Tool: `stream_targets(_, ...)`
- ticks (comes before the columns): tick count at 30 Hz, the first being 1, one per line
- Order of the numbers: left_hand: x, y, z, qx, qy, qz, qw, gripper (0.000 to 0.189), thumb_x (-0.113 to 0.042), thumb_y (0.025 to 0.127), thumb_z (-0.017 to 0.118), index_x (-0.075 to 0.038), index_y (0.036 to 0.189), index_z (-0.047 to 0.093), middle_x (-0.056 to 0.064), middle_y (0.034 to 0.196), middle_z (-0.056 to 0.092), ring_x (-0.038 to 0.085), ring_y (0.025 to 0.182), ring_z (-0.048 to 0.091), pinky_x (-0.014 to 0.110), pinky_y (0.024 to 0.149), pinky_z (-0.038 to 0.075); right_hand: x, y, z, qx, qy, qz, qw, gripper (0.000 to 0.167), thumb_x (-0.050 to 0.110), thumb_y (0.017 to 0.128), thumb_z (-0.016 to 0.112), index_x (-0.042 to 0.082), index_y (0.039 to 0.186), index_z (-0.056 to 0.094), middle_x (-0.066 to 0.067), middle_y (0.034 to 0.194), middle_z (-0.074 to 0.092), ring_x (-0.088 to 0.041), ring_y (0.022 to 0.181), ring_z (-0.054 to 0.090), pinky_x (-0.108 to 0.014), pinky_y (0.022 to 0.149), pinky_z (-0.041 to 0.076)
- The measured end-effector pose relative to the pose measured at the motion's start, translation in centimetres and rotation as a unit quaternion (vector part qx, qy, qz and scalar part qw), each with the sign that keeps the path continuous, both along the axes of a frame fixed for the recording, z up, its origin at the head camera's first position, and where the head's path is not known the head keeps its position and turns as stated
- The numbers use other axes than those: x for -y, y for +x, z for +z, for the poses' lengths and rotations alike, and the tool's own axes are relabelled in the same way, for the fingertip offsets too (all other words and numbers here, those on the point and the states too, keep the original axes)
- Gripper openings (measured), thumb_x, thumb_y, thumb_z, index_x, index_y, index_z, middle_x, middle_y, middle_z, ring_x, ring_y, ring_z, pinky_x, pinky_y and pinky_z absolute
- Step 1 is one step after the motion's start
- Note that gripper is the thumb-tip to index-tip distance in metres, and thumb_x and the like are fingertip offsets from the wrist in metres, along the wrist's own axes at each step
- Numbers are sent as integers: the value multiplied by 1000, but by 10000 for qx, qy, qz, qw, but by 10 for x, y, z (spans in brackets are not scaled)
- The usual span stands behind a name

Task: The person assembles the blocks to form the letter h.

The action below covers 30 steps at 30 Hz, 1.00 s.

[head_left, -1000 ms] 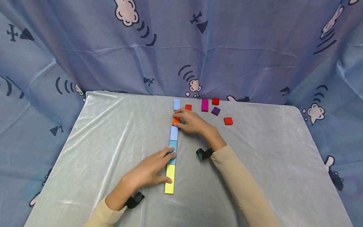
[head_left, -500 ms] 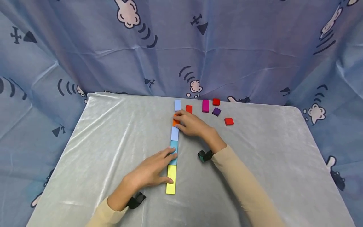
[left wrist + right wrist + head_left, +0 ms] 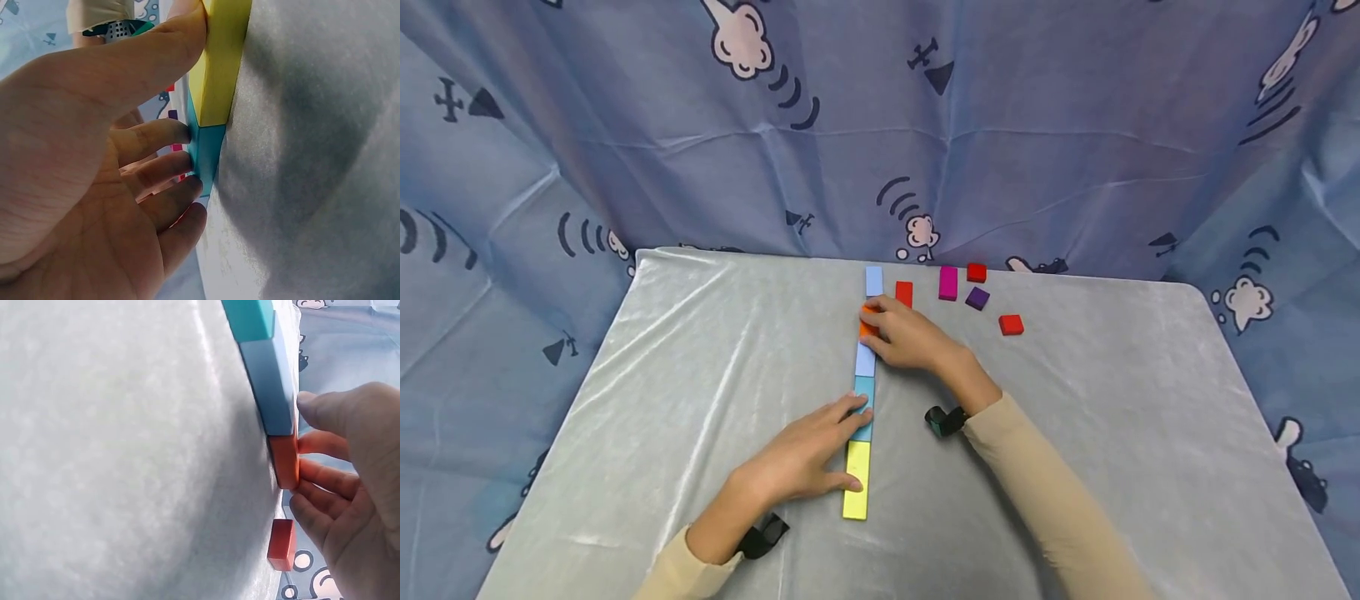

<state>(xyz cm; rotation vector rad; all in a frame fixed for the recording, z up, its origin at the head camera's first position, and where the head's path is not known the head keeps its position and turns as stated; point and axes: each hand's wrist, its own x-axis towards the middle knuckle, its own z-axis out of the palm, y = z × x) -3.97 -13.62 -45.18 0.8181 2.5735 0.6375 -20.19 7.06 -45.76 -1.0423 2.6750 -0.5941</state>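
Observation:
A straight row of flat blocks runs away from me: a yellow block nearest, then a teal block, a light blue block, an orange block and another light blue block at the far end. My left hand rests on the row, thumb on the yellow block and fingertips on the teal one, fingers spread. My right hand comes from the right. Its fingers touch the orange block, partly covering it in the head view, and its thumb tip is at the near light blue block.
Right of the row's far end lies a red block. Beyond it are a magenta block, a purple block and two smaller red blocks. The grey cloth-covered table ends at a blue patterned curtain.
The head view has shifted slightly, so everything sits a little lower and further right in it. Both hands stay on the same blocks.

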Motion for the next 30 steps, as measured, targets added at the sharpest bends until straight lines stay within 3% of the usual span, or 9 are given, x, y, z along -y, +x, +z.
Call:
stream_targets(22,2,0,1,85,-23,11,10000,90,-40,87,87,-7,160,46,12,171,36,32,160,37,50,127,41,3,6,-1,-138,169,-84,9997,51,25,106,66,0,149,58,-18,161,52,-33,151,50,-49,126,42)
stream_targets(30,2,-1,0,-1,-2,-24,10000,90,-43,87,86,-7,160,46,13,171,37,31,160,37,49,127,40,2,8,0,-596,266,42,9979,46,20,105,66,-2,145,62,-20,156,56,-36,149,51,-49,126,43)
